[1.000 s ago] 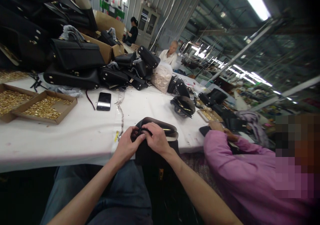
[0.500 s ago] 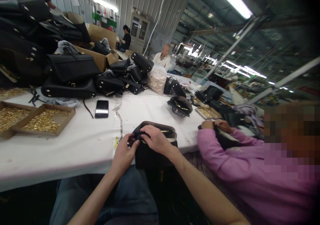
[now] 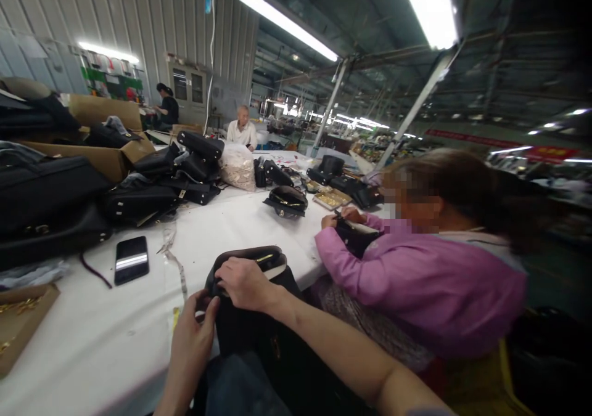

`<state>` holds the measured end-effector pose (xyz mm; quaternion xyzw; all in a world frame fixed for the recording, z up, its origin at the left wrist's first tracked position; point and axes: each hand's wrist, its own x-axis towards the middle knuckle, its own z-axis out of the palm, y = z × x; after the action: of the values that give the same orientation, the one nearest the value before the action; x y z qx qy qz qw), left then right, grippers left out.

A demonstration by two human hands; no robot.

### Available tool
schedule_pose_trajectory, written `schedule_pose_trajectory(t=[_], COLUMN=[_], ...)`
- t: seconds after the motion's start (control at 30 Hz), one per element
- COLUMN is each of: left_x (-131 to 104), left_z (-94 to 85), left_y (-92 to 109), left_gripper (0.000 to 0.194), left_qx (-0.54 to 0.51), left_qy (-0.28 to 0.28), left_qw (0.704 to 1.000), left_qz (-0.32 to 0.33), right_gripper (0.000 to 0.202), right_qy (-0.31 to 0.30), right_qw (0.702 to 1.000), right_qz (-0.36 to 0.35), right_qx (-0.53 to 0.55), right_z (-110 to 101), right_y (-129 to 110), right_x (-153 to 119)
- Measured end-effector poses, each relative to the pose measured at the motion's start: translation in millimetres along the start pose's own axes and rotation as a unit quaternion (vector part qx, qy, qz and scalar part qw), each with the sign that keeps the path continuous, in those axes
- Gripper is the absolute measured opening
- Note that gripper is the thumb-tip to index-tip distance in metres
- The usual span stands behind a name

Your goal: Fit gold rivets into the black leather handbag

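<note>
A black handbag (image 3: pixel 250 326) rests against the table's front edge and my lap, its mouth open upward with a gold zipper showing inside. My left hand (image 3: pixel 197 317) pinches the bag's left upper edge between thumb and fingers. Over the rim, my right hand (image 3: pixel 243 280) grips the same corner from above, its fingertips partly inside the bag. Whatever small part lies between the fingers is hidden. A gold clasp (image 3: pixel 276 347) shows on the bag's dark front.
On the white table (image 3: pixel 115 330) lie a phone (image 3: pixel 132 260), a tray of gold fittings (image 3: pixel 23 326) and another open black bag (image 3: pixel 287 200). Black bags (image 3: pixel 50 200) pile up at left. Close on my right, a co-worker in a pink top (image 3: pixel 393 274) handles a dark piece.
The view has swung to the right, so the table things shift left and more of the co-worker shows. Both my hands stay on the same corner of the handbag.
</note>
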<state>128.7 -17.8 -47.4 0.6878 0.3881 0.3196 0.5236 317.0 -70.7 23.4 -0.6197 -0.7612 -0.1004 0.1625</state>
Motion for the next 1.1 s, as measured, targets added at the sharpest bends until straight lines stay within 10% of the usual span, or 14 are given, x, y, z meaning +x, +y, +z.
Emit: schedule_pose_trajectory(t=[0.67, 1.1], left_x=[-21, -17], left_z=[14.5, 15.2], left_y=[-5, -17], left_gripper=[0.087, 0.092], left_qx=[-0.097, -0.11], left_qy=[0.037, 0.022], left_qw=[0.992, 0.988], left_qz=[-0.073, -0.11], right_gripper=[0.015, 0.021], right_qy=[0.015, -0.19], right_qw=[0.991, 0.976], right_qz=[0.021, 0.11], right_qx=[0.13, -0.003], right_z=[-1, -69], right_y=[10, 63], right_x=[3, -22])
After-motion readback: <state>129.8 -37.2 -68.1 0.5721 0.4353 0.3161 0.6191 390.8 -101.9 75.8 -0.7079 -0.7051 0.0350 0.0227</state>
